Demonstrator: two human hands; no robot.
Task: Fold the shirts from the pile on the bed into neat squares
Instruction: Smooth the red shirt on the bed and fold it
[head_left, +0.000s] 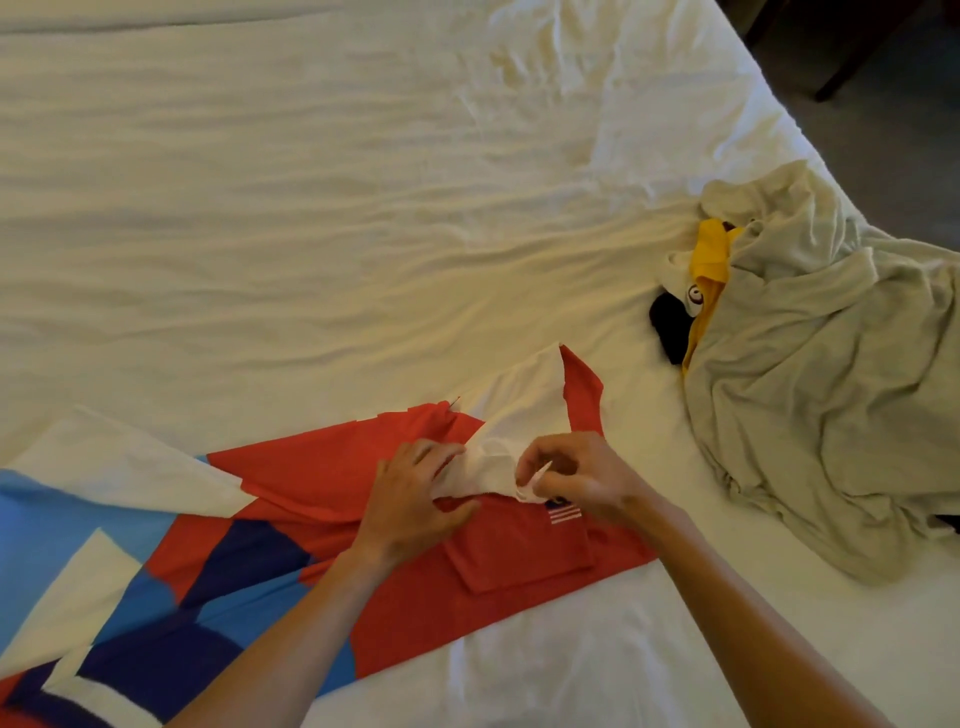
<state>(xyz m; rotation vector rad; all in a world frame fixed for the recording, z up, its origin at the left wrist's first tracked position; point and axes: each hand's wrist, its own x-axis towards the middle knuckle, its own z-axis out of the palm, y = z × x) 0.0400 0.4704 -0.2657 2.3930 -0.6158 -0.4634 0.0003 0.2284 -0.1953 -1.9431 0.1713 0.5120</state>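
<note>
Red, white and blue jersey shirt (291, 525) flat on white-sheeted bed (260, 208) | left hand (415, 499), right hand (566, 478) pinch white collar (493, 467) | soft, limp; hold at seams

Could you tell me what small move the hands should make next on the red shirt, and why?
Probably flatten the white collar: both the left hand and right hand pinch it bunched up on the red shirt, which otherwise lies spread out on the bed.

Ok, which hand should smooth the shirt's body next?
Probably the left hand: it sits nearer the red shirt body spreading left, while the right hand pinches the white collar.
</note>
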